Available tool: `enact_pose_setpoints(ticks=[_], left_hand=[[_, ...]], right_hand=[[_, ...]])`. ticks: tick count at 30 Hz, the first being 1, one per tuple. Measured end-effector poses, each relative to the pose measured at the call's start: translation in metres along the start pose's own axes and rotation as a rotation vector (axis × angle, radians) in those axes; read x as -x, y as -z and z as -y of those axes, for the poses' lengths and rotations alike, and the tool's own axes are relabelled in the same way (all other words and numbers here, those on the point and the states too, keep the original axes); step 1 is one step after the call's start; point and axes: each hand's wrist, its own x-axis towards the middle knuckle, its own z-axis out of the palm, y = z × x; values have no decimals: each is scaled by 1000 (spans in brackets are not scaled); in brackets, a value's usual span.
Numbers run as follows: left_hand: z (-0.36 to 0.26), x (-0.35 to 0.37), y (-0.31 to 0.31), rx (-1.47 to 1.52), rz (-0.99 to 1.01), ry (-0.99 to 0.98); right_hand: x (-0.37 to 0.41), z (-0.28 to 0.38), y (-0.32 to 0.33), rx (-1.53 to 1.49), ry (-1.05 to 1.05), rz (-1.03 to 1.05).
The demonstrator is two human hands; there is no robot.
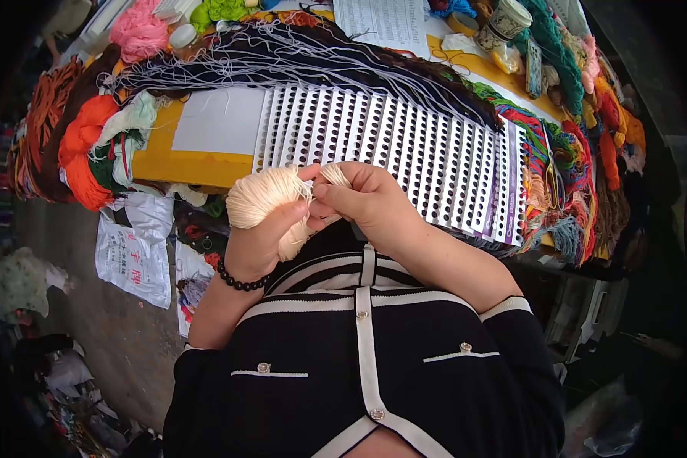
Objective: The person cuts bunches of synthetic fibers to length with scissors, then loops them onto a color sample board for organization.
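A thick skein of cream thread (263,195) is gripped in my left hand (271,235), its strands bulging out over the thumb and below the palm. My right hand (359,197) meets it at the skein's right end, thumb and fingers pinched on a small looped end of the same thread. Between the two hands, a whitish tie or strand shows at the skein's neck; its exact form is too small to tell. Both hands are in front of my body, over the table's near edge. Just beyond them lie white strips with rows of punched holes (343,137).
Dark thread bundles with pale strands (282,57) stretch across the yellow table (191,168). Orange skeins (88,153) hang at left, multicoloured ones (572,168) at right. A patterned cup (504,24) and a phone-like object (533,69) stand at back right. A white printed bag (133,252) hangs below left.
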Motion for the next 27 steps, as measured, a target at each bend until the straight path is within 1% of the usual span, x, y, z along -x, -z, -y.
enact_pose_setpoints(ticks=[4, 6, 10, 12, 15, 19, 25, 27], left_hand=[[-4, 3, -2, 2, -16, 3], [-3, 2, 1, 11, -65, -9], [-3, 2, 2, -4, -37, -10], [0, 2, 2, 6, -10, -25], [6, 3, 1, -61, -2, -22], [3, 4, 0, -58, 32, -35], [3, 4, 0, -21, -20, -63], [5, 5, -2, -91, -96, -93]], right_hand=[[-2, -7, 8, -27, -15, -29], [-3, -9, 20, 145, -72, -125], [3, -6, 8, 141, -88, -61], [5, -2, 2, 135, -24, 22], [1, -6, 4, 136, -26, 26], [2, -5, 4, 109, -43, 6], [5, -3, -1, 87, 12, -9], [3, -5, 0, 147, 78, -8]])
